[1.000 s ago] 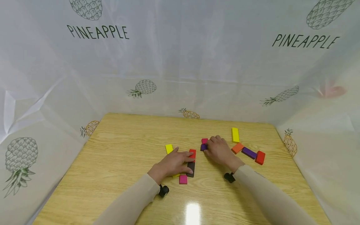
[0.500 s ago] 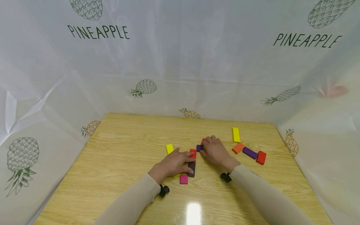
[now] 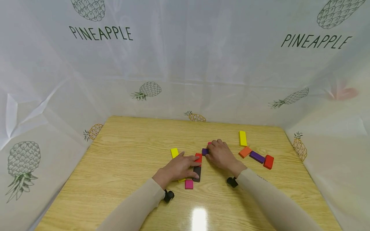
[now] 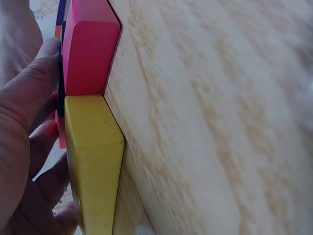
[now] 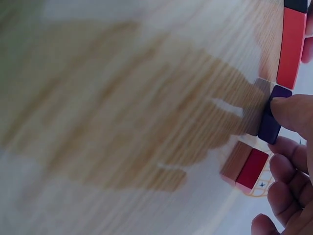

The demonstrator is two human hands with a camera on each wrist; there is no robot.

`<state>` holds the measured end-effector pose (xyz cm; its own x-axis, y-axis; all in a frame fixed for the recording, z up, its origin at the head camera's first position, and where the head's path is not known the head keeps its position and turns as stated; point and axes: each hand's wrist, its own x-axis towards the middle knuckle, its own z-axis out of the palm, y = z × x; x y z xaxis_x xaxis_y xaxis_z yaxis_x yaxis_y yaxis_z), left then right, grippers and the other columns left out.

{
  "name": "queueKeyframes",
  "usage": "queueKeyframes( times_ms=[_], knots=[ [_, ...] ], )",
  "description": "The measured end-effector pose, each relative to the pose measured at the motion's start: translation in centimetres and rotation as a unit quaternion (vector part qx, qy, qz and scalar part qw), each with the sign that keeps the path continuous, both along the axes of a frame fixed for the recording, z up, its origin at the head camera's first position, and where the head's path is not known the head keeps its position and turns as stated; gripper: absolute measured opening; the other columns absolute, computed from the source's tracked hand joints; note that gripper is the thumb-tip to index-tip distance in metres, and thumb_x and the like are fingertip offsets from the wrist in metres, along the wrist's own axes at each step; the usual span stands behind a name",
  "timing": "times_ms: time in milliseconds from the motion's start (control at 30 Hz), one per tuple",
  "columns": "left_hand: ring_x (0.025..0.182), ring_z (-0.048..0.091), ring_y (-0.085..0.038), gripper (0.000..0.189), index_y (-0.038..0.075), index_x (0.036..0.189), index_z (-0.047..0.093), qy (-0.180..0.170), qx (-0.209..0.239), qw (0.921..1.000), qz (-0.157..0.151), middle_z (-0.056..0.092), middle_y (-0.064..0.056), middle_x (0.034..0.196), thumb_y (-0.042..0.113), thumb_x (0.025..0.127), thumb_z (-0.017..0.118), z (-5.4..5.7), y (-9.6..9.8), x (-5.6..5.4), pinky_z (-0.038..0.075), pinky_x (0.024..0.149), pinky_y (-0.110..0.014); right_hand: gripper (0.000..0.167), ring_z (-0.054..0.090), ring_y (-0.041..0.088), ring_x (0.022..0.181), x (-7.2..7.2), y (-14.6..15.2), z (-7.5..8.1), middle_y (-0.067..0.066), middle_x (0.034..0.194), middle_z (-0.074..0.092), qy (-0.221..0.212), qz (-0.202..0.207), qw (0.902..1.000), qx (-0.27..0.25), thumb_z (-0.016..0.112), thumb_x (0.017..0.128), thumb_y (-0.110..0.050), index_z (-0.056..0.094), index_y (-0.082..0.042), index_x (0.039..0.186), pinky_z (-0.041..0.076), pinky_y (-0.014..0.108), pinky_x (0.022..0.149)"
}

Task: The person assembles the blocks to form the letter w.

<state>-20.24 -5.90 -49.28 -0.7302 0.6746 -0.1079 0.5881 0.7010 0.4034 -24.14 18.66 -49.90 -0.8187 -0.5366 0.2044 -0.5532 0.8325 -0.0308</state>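
My left hand (image 3: 177, 168) lies over a row of wooden blocks, its fingers extended across a red block (image 3: 198, 156) and its thumb on a black block (image 3: 198, 170). A yellow block (image 3: 174, 152) pokes out past that hand, and a pink block (image 3: 189, 184) sits by the black one's near end. In the left wrist view the pink block stands end to end with another yellow block (image 4: 95, 161). My right hand (image 3: 222, 155) pinches a small purple block (image 5: 268, 125) between thumb and fingers, right at the red block's far corner. A crimson block (image 5: 252, 169) rests beside those fingers.
To the right lie a long yellow block (image 3: 242, 138), an orange block (image 3: 245, 152), a longer purple block (image 3: 257, 157) and another red block (image 3: 268, 162). Pineapple-printed sheeting (image 3: 185, 64) hangs around the back and sides of the wooden table (image 3: 138, 134).
My right hand has slid the small purple block left, up to the red block's far end; over the last half second it holds still. My left hand stays in place.
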Motion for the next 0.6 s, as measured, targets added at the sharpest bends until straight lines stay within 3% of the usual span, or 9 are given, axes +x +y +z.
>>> queueKeyframes(
  times_ms=[600],
  knots=[
    [0.153,0.044,-0.018,0.064,0.026,0.151,0.061,-0.003,0.004,1.0,-0.001,0.048,0.001,0.164,0.056,0.095,0.071,-0.14,-0.11,0.03,0.016,0.133,-0.056,0.031,0.056,0.029,0.099,-0.07,0.04,-0.1,0.01,0.112,0.067,-0.001,0.0,1.0,0.0,0.079,0.097,-0.031,0.072,-0.007,0.116,0.054,0.049,0.087]
  ],
)
